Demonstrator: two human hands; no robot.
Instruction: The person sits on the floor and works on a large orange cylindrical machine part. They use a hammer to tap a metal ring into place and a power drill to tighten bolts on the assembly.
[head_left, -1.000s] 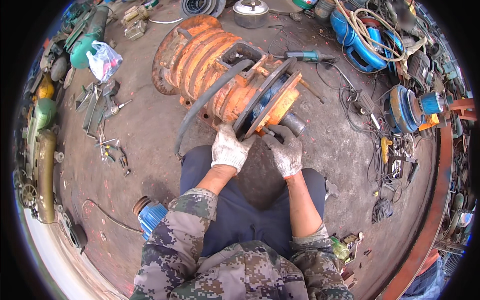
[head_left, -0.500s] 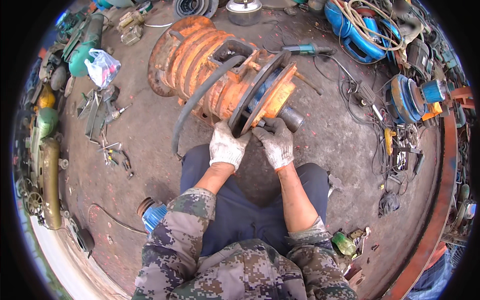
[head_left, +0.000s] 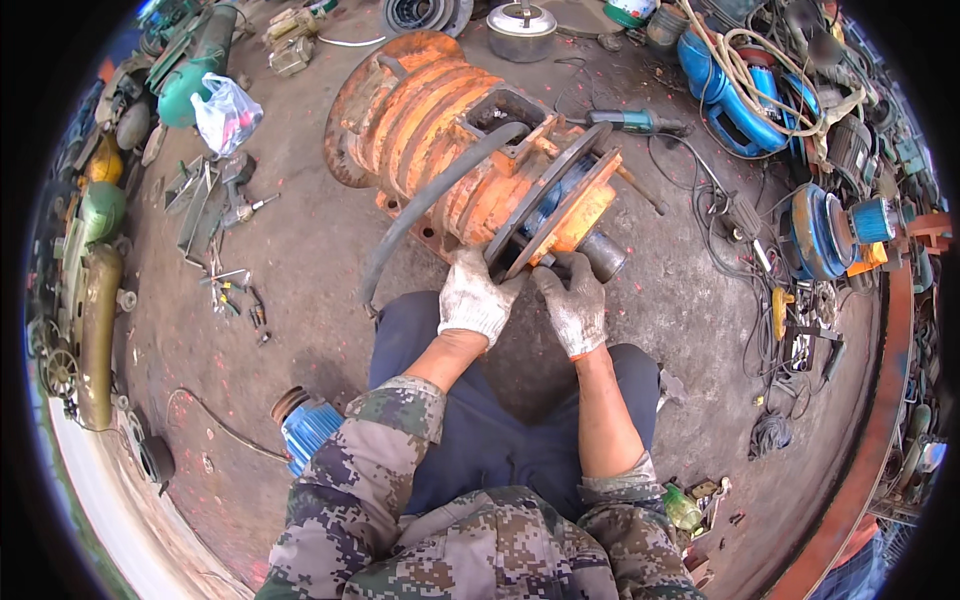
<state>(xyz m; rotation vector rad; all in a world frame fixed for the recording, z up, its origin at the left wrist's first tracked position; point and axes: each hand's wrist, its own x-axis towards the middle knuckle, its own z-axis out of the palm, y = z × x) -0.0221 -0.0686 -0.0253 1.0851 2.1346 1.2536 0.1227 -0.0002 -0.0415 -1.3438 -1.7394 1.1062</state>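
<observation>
A rusty orange ribbed pump or motor housing [head_left: 420, 110] lies on the ground in front of my knees. At its right end are a dark flange ring [head_left: 545, 190], an orange end plate [head_left: 582, 218] and a thick steel shaft [head_left: 603, 256]. My left hand [head_left: 474, 298], in a white work glove, is closed at the lower rim of the flange, its fingertips hidden in the gap. My right hand [head_left: 575, 310], in a soiled glove, pinches a short dark bolt [head_left: 547, 261] at the end plate's lower edge. A thick black cable [head_left: 425, 210] arches over the housing.
An angle grinder [head_left: 635, 122] lies behind the housing. To the right are a blue motor part [head_left: 820, 232] and tangled cords. Hand tools, a cordless drill [head_left: 238, 190] and a plastic bag [head_left: 226, 115] lie left. A blue finned part [head_left: 310, 430] sits by my left elbow.
The whole view has shifted, so the housing and both hands appear farther right and slightly lower. Both hands stay at the flange's lower edge, with little change in their grip.
</observation>
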